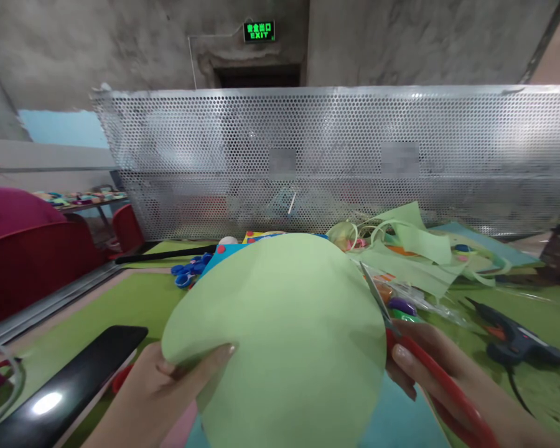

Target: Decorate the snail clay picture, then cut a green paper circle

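A large rounded sheet of light green paper [284, 323] fills the middle of the view, held up above the table. My left hand [168, 379] pinches its left edge, thumb on the near face and fingers behind. In my right hand [424, 361] is a pair of scissors [443, 379] with red handles. The metal blades point up and lie along the paper's right edge; whether they are parted I cannot tell. Blue paper [401, 417] shows below the green sheet. Part of the right hand's fingers is hidden behind the handles.
A glue gun [518, 339] lies at the right. Green paper offcuts [415, 249] are heaped behind it. Left are a black phone [74, 379] and blue caps [189, 269]. A perforated metal screen [308, 143] borders the table's back. A person's magenta sleeve [14, 211] shows beside a red chair [42, 267].
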Demonstrator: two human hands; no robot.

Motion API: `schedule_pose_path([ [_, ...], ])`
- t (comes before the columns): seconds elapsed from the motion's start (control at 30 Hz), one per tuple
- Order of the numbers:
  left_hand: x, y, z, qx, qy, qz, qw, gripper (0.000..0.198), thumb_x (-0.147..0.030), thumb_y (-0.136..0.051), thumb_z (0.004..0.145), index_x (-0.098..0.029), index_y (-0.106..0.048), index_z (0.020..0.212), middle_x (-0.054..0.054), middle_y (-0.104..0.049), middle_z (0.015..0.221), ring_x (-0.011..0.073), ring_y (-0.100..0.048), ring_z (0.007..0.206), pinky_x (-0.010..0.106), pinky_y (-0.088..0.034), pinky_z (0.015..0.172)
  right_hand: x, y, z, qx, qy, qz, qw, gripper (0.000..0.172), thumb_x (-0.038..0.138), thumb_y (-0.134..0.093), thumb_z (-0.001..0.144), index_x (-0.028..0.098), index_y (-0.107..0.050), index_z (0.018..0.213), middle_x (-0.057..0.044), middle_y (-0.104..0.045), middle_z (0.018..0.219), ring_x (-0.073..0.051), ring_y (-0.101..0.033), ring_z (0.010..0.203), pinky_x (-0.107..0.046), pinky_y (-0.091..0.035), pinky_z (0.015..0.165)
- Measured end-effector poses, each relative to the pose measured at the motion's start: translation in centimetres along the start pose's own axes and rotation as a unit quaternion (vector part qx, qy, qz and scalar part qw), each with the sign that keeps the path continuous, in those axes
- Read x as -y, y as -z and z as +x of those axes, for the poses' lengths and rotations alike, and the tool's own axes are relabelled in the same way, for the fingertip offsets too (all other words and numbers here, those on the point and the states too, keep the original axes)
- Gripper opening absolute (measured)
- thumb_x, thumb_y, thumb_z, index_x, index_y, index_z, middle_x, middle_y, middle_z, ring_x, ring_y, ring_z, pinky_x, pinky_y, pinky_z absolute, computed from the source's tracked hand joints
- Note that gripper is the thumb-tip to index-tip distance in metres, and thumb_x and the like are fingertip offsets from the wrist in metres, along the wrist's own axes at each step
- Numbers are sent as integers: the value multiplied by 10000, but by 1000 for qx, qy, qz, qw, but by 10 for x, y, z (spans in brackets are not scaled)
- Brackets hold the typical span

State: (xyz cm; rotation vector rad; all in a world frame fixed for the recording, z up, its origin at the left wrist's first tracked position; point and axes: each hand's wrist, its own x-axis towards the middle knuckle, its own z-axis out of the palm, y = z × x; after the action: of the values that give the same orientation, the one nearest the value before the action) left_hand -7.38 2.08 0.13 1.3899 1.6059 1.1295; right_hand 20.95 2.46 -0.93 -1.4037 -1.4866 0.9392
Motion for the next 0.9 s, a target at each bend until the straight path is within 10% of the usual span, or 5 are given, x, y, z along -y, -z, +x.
schedule_pose_path([
  [0.53, 1, 0, 2, 2, -5, -12, 1000, 370, -561, -618, 628, -235, -725, 768, 17, -748, 778, 256, -682, 774, 273, -555, 634, 19, -1, 5, 62, 7, -38, 997, 496, 680, -454, 726, 199, -492, 607, 65, -350, 470, -102, -329, 436, -254, -304, 444],
  [0.9, -1, -2, -1, -25, 17, -4, 1000, 334, -541, -606, 605, -245, -709, 719, 31, -746, 735, 273, -686, 753, 313, -559, 631, 17, 3, 2, 54, -29, -26, 998, 489, 672, -493, 713, 189, -557, 758, 25, -476, 578, -127, -420, 507, -288, -399, 522],
])
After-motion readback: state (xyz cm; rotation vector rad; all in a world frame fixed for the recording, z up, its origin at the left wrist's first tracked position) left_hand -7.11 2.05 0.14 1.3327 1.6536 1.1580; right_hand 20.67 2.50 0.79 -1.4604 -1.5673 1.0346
